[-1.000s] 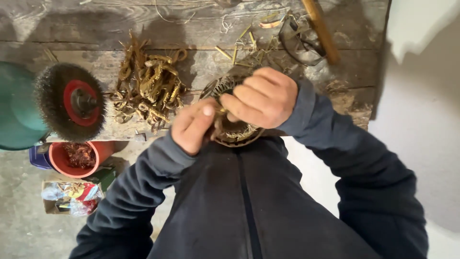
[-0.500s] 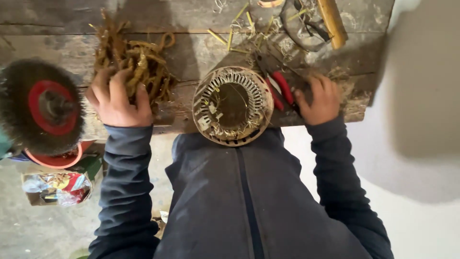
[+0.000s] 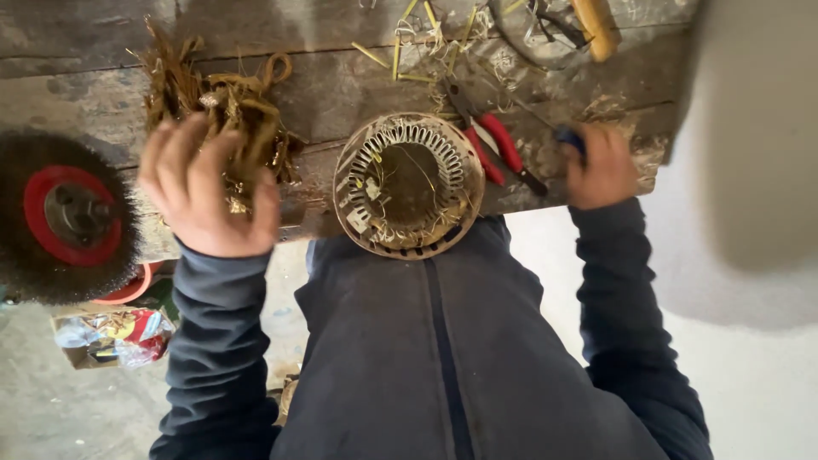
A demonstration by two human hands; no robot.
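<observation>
Your left hand (image 3: 204, 192) hovers with fingers spread and loosely curled over the heap of tangled copper windings (image 3: 223, 111), which lies toward the left end of the wooden desk (image 3: 102, 38); whether it touches the wire I cannot tell. Your right hand (image 3: 601, 166) is clamped on a dark-handled tool (image 3: 569, 139) near the desk's right corner. The round motor stator (image 3: 407, 183) sits at the near edge between both hands, just against your jacket. Red-handled pliers (image 3: 490, 145) lie just beside the stator. A wire brush wheel (image 3: 64, 213) sits at the desk's left end.
</observation>
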